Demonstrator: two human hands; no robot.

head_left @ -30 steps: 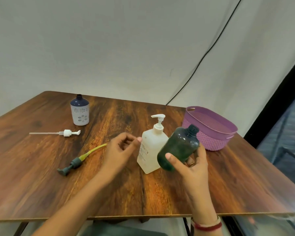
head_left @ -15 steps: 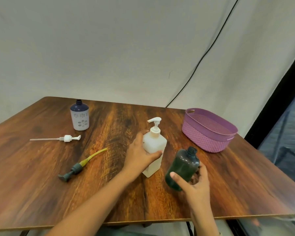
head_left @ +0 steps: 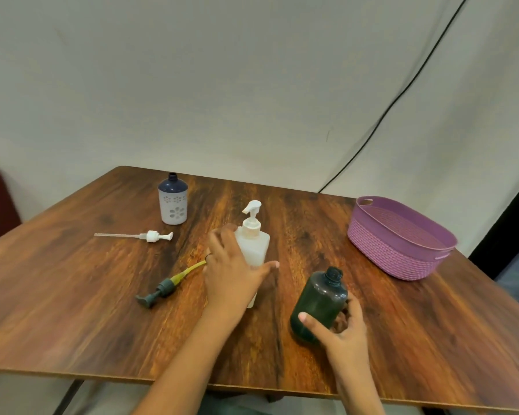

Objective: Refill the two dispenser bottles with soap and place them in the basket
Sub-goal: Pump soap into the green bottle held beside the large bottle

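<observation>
Step in hand, as judged: getting soap from the white pump bottle (head_left: 253, 244) into the dark green bottle (head_left: 319, 304).

Hands: the left hand (head_left: 237, 277) is wrapped round the white pump bottle's body, thumb across the front, fingers behind. The right hand (head_left: 343, 327) holds the dark green bottle low down, thumb on its front, fingers curled round the back.

Doing it well:
- The green bottle leans with its neck away from the person; stand it upright and keep it braced before any soap goes in.
- The neck is narrow, so bring the white nozzle directly over the opening.
- Pump slowly; spilled soap would make the bottle slippery.

Task things: the dark green bottle is translucent, round-shouldered and uncapped, near the front edge of the surface (head_left: 72, 295); I cannot tell whether its base touches. The blue-and-white bottle (head_left: 173, 202) stands upright and open, far left. Two pump heads lie loose, one white (head_left: 150, 236), one dark green with a yellow tube (head_left: 162, 289). The purple basket (head_left: 402, 256) is at the right, with nothing visible inside.
</observation>
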